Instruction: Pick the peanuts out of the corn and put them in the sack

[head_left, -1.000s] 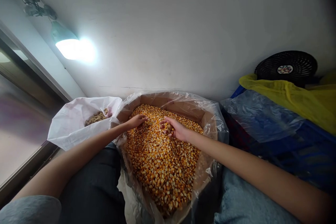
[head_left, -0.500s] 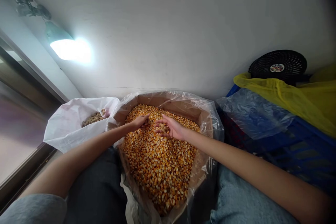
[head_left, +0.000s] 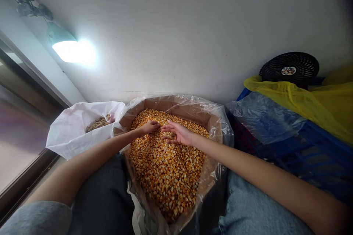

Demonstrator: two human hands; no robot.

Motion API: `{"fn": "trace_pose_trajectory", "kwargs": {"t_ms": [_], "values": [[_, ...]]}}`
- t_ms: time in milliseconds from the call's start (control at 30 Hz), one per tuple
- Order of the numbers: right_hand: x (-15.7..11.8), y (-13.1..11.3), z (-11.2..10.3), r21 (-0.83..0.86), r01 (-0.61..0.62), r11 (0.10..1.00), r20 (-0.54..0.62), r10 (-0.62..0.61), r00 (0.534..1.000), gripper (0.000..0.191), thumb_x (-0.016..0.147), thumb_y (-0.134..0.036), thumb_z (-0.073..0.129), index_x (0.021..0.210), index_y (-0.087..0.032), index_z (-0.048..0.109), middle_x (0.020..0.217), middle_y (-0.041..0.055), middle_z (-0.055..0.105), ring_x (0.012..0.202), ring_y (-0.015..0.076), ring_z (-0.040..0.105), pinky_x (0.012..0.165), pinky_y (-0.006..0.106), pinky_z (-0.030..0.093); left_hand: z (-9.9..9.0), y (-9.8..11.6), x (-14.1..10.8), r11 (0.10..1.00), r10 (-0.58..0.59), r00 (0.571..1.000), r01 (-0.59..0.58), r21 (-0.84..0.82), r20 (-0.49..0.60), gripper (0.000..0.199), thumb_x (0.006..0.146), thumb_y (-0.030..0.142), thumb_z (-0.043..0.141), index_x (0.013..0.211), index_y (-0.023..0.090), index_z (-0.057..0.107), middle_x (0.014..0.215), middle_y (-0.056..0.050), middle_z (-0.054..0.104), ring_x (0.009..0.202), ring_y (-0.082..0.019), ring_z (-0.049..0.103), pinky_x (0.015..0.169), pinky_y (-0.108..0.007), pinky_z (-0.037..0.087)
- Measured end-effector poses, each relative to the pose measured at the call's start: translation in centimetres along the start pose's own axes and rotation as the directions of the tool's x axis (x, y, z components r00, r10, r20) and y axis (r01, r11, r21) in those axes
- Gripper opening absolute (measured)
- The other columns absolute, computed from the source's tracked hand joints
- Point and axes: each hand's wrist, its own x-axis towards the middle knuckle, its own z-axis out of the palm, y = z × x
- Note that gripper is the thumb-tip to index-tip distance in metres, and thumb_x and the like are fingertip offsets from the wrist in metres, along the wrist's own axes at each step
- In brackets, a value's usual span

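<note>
Dried corn kernels (head_left: 171,176), yellow and orange, fill a wide bag (head_left: 220,128) with a clear plastic liner between my knees. My left hand (head_left: 150,127) is over the far part of the corn, fingertips drawn together in a pinch at the surface. Whatever those fingers hold is too small to make out. Facing it from the right, my right hand (head_left: 179,134) is turned palm inward with its fingers spread. Pale tan bits show between its fingers and palm; I cannot tell whether they lie in the hand or behind it.
At the left, a white sack (head_left: 66,128) holds unshelled peanuts (head_left: 97,124). To the right stand a blue plastic crate (head_left: 311,154), yellow netting (head_left: 311,99) and a black fan (head_left: 289,68). A lit lamp (head_left: 64,47) hangs by the wall.
My left hand has shifted slightly right, toward the right hand, and its fingers reach further out. The right hand has moved slightly left.
</note>
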Motion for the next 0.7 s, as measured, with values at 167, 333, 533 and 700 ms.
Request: {"fn": "trace_pose_trajectory", "kwargs": {"t_ms": [167, 333, 533, 700], "values": [[-0.1, -0.4, 0.0, -0.034, 0.074, 0.997, -0.035, -0.075, 0.997, 0.020, 0.075, -0.029, 0.049, 0.088, -0.014, 0.054, 0.103, 0.0079, 0.051, 0.072, 0.0126, 0.059, 0.061, 0.027, 0.052, -0.2, 0.8, -0.4, 0.922, 0.196, 0.980, -0.170, 0.348, -0.041, 0.023, 0.073, 0.033, 0.041, 0.078, 0.014, 0.052, 0.058, 0.002, 0.045, 0.050, -0.006, 0.040, 0.044, -0.017, 0.032], [0.1, -0.5, -0.4, -0.015, 0.090, 0.996, -0.043, -0.091, 0.995, 0.017, 0.074, -0.022, 0.050, 0.088, -0.014, 0.053, 0.095, 0.0085, 0.055, 0.071, 0.0128, 0.059, 0.058, 0.027, 0.052, 0.2, 1.3, -0.8, 0.803, 0.326, 0.943, -0.313, 0.507, 0.066, 0.025, 0.072, 0.032, 0.042, 0.084, 0.013, 0.053, 0.063, 0.002, 0.049, 0.055, -0.008, 0.042, 0.050, -0.018, 0.032], [0.3, -0.5, -0.7, -0.023, 0.150, 0.988, -0.109, -0.151, 0.982, 0.014, 0.074, -0.021, 0.048, 0.086, -0.015, 0.052, 0.090, 0.0065, 0.058, 0.064, 0.0116, 0.060, 0.051, 0.024, 0.051, 1.1, 2.0, -1.6, 0.782, 0.351, 0.927, -0.368, 0.503, 0.131, 0.028, 0.073, 0.034, 0.041, 0.088, 0.013, 0.052, 0.054, 0.005, 0.039, 0.049, -0.007, 0.036, 0.045, -0.017, 0.027], [-0.1, -1.1, -0.9, -0.134, 0.168, 0.977, -0.153, -0.188, 0.970, 0.022, 0.073, -0.013, 0.047, 0.094, -0.016, 0.051, 0.096, 0.0075, 0.057, 0.062, 0.0109, 0.059, 0.050, 0.023, 0.049, 1.6, 2.6, -2.1, 0.754, 0.340, 0.924, -0.380, 0.535, 0.177, 0.037, 0.069, 0.047, 0.046, 0.086, 0.015, 0.055, 0.051, 0.005, 0.038, 0.047, -0.006, 0.034, 0.044, -0.018, 0.025]]}}
